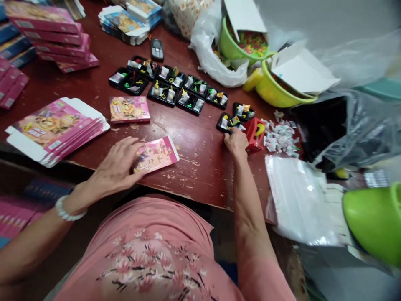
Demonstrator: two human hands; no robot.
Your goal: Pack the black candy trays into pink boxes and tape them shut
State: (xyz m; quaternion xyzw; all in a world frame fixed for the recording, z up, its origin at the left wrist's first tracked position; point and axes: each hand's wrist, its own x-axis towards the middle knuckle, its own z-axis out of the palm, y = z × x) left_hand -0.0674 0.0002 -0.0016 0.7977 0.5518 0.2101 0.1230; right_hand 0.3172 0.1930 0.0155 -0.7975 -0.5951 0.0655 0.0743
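My left hand [117, 165] wraps round the left end of a pink box [156, 154] near the table's front edge; the box's right end flap stands open. To the right, my right hand [236, 142] has its fingertips at the near edge of a small black tray [225, 122] holding little packets and coloured pieces. A red tape dispenser [255, 136] stands right beside that hand. Another black tray [243, 110] lies just behind. A closed pink box [129, 109] rests behind my left hand. Several more filled black trays [163, 93] form rows across the middle.
Flat pink cartons [56, 127] are piled at the left, below stacked pink boxes [59, 33]. A phone [157, 49] lies behind the trays. Green bowls [272, 85], small white packets [282, 136] and clear plastic bags [300, 196] occupy the right side.
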